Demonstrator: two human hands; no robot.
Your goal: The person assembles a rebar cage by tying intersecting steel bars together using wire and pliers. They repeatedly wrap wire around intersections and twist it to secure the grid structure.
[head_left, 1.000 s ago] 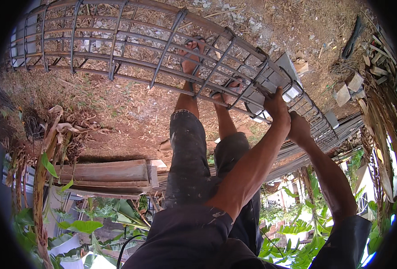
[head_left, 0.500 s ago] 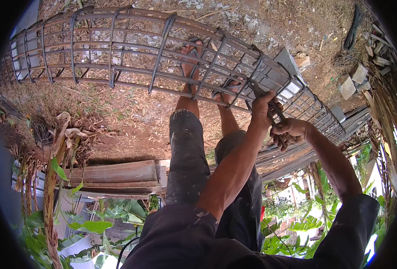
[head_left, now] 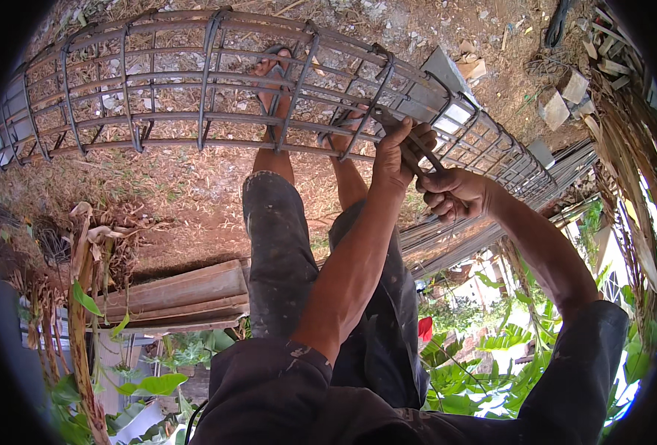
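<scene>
A long cage of rebar, with longitudinal bars tied to square stirrups, runs across in front of me. My left hand is closed round a dark metal tool that looks like pincers, thumb along its upper part. The tool's head lies against the near side of the cage, by a stirrup. Lower and to the right, my right hand is closed at the handle end. My fingers hide part of the tool, and I cannot make out any tie wire at its tip.
Grey blocks sit under and behind the cage at right. A stack of long bars lies at the right, near side. Boards lie left of my legs. My sandalled feet are under the cage. Dry leaves hang at far right.
Both hands and the tool appear further left and slightly higher in view, while the whole scene has shifted left too. Both hands keep hold of the tool at the cage.
</scene>
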